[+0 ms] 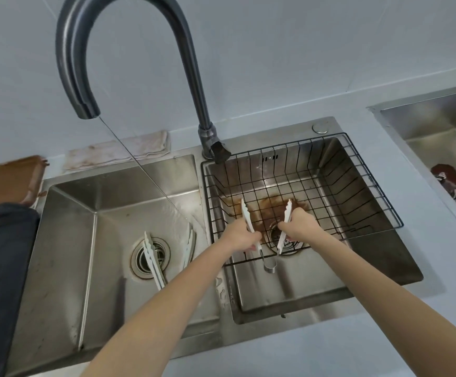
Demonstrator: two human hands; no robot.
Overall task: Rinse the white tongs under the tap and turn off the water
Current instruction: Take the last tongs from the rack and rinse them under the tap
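Observation:
I hold a pair of white tongs (246, 213) spread wide over the black wire basket (379, 202) in the right sink basin. My left hand (239, 235) grips the left arm of the tongs. My right hand (301, 224) grips the right arm. Their metal hinge loop hangs below my hands. The dark curved tap (191, 66) arches left, and a thin stream of water (139, 164) runs from its spout into the left basin (69, 240). The tap's handle (220, 152) sits at its base.
Another pair of white tongs (153, 257) lies open in the left basin over the drain. Brown stains mark the right basin floor. A stained cloth (120, 151) lies behind the sink, a brown tray (9, 180) at far left, a dark mat (1, 268) below it, and another sink (444, 148) at right.

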